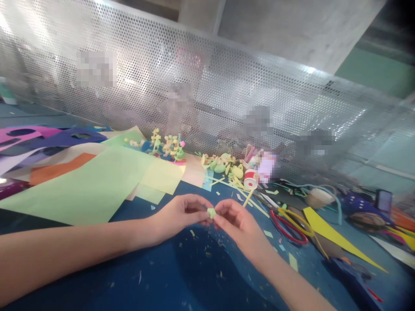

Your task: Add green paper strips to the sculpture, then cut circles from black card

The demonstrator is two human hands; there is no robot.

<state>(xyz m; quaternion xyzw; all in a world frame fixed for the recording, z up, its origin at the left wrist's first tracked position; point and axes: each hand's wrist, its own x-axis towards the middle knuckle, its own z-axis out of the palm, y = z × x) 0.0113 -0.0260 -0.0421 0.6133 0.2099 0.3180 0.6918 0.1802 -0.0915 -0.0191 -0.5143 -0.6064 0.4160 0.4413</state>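
Between the fingertips of both hands is a small light-green folded paper piece [212, 212], held above the blue table [194, 276]. My left hand [183, 214] pinches it from the left with thumb and forefinger. From the right, my right hand [238, 222] grips it the same way, its other fingers curled. Part of the piece is hidden behind the fingertips. Beyond the left hand lies a large light-green paper sheet [78, 185], with a pale yellow sheet [164, 175] beside it.
Several small folded paper shapes [168, 147] are heaped at the back, near a red-and-white roll [250, 178]. Scissors with red handles [288, 229] and a yellow paper strip [343, 237] lie at the right. A perforated metal screen [220, 99] stands behind; paper scraps dot the table.
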